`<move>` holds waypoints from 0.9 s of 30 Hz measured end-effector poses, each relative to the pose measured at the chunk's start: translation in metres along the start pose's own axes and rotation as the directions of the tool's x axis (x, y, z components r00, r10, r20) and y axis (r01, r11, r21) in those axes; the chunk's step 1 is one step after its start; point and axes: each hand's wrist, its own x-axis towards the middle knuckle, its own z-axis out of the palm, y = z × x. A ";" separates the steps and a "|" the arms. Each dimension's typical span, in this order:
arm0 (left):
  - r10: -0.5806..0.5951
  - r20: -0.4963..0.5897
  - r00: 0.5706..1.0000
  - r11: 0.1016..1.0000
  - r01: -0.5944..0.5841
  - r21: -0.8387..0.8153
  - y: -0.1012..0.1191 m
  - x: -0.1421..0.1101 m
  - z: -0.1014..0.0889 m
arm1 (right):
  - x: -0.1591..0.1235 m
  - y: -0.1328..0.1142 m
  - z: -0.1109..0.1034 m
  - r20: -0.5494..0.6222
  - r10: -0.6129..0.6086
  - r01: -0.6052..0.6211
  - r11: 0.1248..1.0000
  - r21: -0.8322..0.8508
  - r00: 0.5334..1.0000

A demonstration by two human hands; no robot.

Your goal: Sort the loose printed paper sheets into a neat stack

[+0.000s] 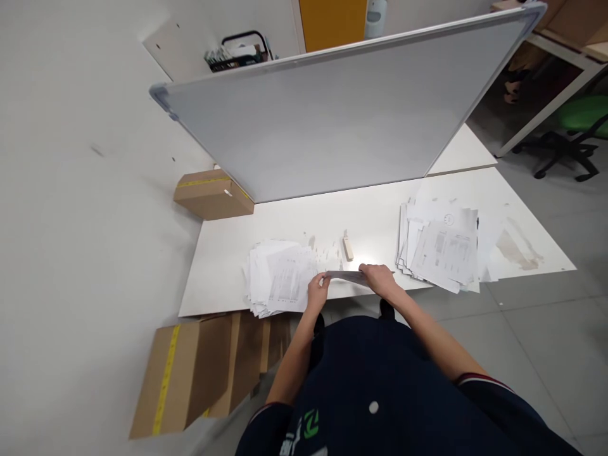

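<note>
Between my two hands is a sheet of paper (pixel 346 275), seen nearly edge-on above the front edge of the table. My left hand (pixel 318 291) pinches its left end, and my right hand (pixel 378 278) grips its right end. Whether it is one sheet or a few together I cannot tell. Left of my left hand lies a loose pile of printed papers (pixel 289 278). A second, messier pile of papers (pixel 446 244) lies to the right of my right hand. Just beyond the held paper, a small pale block-shaped object (pixel 348 248) rests on the table.
A large whiteboard (pixel 332 120) stands across the back of the white table (pixel 213 266). One cardboard box (pixel 213 195) sits at the table's back left corner. More cardboard boxes (pixel 178 373) stand below, at the left. A green chair (pixel 582 120) is at the far right.
</note>
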 end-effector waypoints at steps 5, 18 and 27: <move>-0.134 -0.025 0.991 0.984 0.130 -0.121 0.003 0.010 0.005 | 0.006 0.021 0.011 0.000 0.077 -0.073 0.937 0.343 0.997; -0.480 0.334 0.811 0.877 0.454 0.157 -0.023 -0.023 0.043 | -0.011 0.085 0.089 0.290 0.406 -0.478 0.509 0.715 0.866; -0.397 0.340 0.853 0.898 0.284 0.337 -0.011 -0.008 0.056 | -0.011 0.104 0.080 0.290 0.469 -0.507 0.447 0.737 0.834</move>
